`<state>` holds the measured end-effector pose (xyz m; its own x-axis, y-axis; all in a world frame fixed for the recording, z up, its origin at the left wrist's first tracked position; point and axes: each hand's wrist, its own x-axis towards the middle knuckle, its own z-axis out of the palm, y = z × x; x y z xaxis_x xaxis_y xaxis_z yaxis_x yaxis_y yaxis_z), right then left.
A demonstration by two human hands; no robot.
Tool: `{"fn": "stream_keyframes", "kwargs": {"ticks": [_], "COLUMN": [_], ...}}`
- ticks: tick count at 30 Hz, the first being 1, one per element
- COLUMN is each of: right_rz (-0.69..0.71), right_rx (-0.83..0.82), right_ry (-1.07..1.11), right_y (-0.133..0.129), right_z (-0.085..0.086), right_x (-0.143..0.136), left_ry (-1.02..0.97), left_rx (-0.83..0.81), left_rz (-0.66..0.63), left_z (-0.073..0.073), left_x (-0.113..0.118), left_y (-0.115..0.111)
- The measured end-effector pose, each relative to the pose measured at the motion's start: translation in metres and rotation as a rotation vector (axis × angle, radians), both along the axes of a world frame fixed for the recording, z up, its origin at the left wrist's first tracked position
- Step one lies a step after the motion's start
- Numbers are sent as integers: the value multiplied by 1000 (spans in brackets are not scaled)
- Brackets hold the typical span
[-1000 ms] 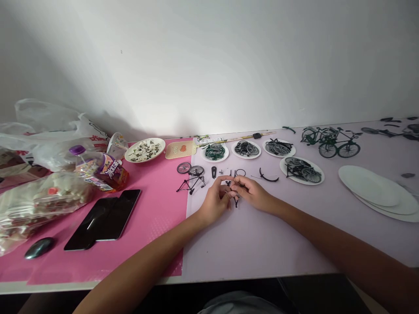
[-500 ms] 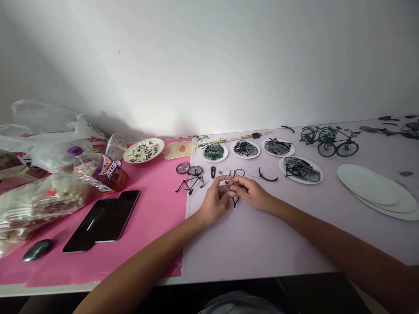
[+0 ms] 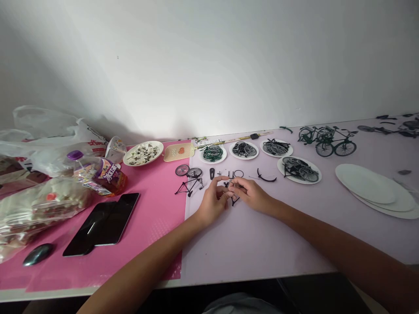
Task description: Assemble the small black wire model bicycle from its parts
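Note:
Close together at mid-table, my left hand [image 3: 212, 200] and my right hand [image 3: 250, 196] pinch a small black plastic piece [image 3: 234, 202]. Its lower end shows beneath the fingertips; the rest is hidden, so its exact kind is unclear. Left of my hands lies a black toy bicycle frame [image 3: 185, 188] with two spoked wheels [image 3: 182, 170] behind it. Just beyond the fingers are a dark elongated part [image 3: 212, 173] and a thin black ring [image 3: 238, 173]. A curved black strip [image 3: 266, 177] rests to the right of the ring.
Plates of bicycle parts [image 3: 321, 176] stand toward the wall. Assembled green toy bicycles [image 3: 336, 146] and stacked white plates [image 3: 402, 205] are at right. On the pink left side are two black phones [image 3: 119, 226], a mouse [image 3: 38, 254], a bottle [image 3: 101, 176] and plastic bags [image 3: 42, 205].
My hands stay together with the fingers slightly shifted around the small black piece. The whole view has moved slightly.

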<state>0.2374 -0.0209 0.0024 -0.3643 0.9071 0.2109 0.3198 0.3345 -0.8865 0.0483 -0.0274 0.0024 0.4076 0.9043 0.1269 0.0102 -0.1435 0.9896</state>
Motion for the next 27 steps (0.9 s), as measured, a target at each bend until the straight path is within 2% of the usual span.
{"fn": "stream_keyframes", "kwargs": {"ticks": [4,8,13,19,27], "right_rz": [31,28,-9,-65,-105], "right_rx": [-8,23,136,275,223], "right_ry": [21,19,-12,-58,-33], "right_y": [0,-1,2,5,2], "right_z": [0,2,2,-3,-4], "right_x": [0,0,1,4,3], "left_ry": [-52,-56,-40,-43,-127], "left_rx": [-89,-96,-81,-69,-58], "left_rz": [5,2,46,27,101], "left_z": [3,3,4,6,2], "left_x": [-1,-2,-2,-3,-1], "left_y": [2,4,7,8,9]}}
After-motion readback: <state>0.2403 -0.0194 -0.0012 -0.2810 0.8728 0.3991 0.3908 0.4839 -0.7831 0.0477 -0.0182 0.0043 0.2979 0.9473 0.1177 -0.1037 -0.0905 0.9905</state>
